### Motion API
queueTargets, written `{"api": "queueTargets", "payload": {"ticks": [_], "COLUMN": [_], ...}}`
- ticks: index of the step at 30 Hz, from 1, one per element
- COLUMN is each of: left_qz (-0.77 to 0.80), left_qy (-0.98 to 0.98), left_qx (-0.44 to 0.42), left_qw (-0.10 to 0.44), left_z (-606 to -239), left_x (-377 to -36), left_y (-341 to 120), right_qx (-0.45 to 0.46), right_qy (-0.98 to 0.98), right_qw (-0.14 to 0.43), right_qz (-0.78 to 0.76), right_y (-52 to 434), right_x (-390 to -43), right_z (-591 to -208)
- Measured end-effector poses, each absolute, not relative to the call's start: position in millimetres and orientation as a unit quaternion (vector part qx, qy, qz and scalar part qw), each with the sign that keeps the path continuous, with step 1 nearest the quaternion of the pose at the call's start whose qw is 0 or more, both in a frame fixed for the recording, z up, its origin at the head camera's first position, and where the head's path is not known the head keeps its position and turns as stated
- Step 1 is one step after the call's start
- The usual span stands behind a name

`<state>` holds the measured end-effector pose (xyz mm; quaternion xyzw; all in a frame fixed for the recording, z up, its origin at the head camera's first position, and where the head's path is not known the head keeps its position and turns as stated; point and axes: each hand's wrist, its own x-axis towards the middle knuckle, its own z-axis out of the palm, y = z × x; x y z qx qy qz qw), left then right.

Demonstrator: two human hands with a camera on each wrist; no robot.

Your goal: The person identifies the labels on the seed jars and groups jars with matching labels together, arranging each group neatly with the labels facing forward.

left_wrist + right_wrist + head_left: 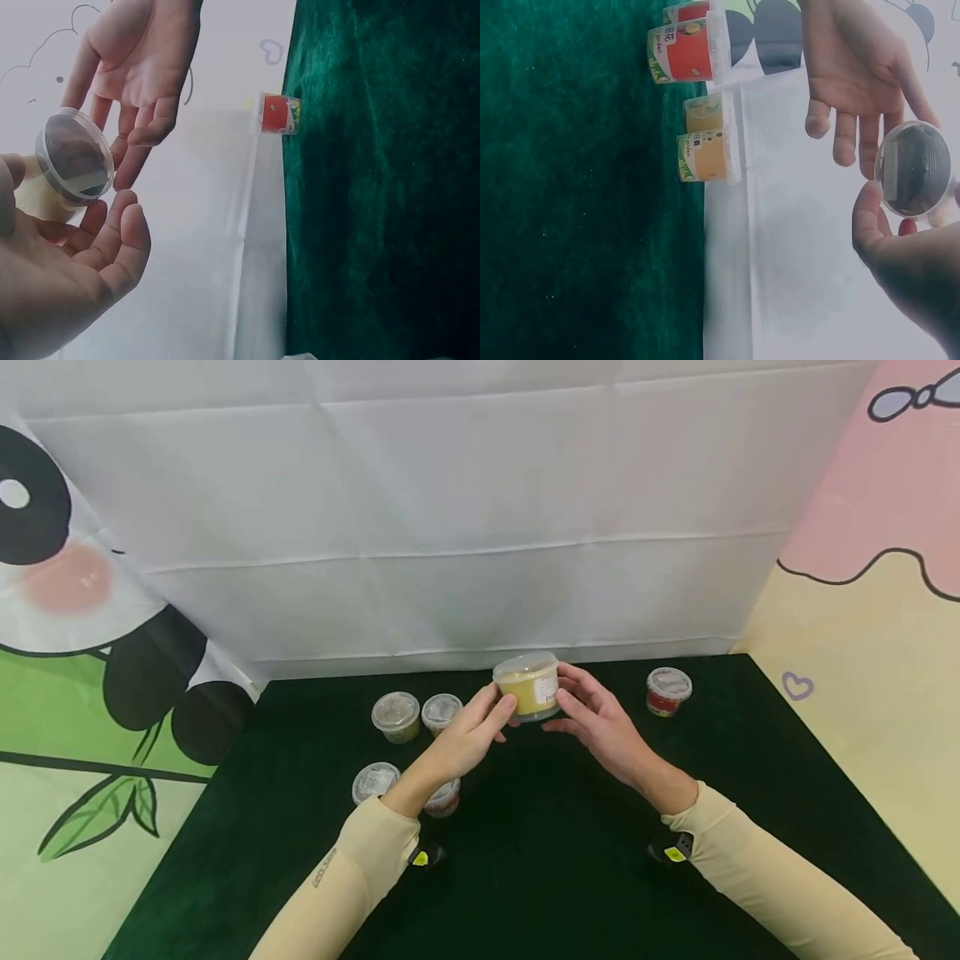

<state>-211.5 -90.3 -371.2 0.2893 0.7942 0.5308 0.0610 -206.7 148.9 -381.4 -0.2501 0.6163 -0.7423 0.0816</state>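
Observation:
A small round plastic tub [527,687] with a yellow band, a white label and a clear lid is held up above the far part of the table. My left hand [467,737] grips its left side, thumb on the front. On the opposite side, my right hand [606,735] holds it between thumb and fingers. In the left wrist view, the tub's clear round end [79,156] shows between both hands. The right wrist view shows that end [915,169] too, with something dark behind the clear plastic.
Several lidded tubs, among them one tub [396,717] at the back, stand left on the dark green cloth [540,877], partly behind my left forearm. A red-banded tub [667,691] stands at the back right. A white curtain [465,510] hangs behind the table.

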Motion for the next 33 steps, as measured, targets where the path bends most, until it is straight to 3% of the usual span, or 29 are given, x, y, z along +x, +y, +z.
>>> {"api": "queueTargets", "payload": {"ticks": [9, 24, 33], "left_qz": [0.533, 0.521, 0.525], "left_qy": [0.792, 0.808, 0.802], "left_qx": [0.291, 0.265, 0.273], "left_qw": [0.068, 0.075, 0.082], "left_z": [-373.6, -375.1, -377.2], "left_x": [-214.1, -213.3, -212.5], "left_y": [-88.0, -79.9, -84.4], "right_qx": [-0.248, -0.244, -0.222], "right_qy": [0.611, 0.616, 0.603], "right_qw": [0.105, 0.096, 0.137], "right_qz": [-0.745, -0.742, -0.754], "right_y": [152.7, 156.7, 156.0], "right_x": [-205.6, -202.8, -203.6], "right_z": [-384.0, -384.4, -386.9]}}
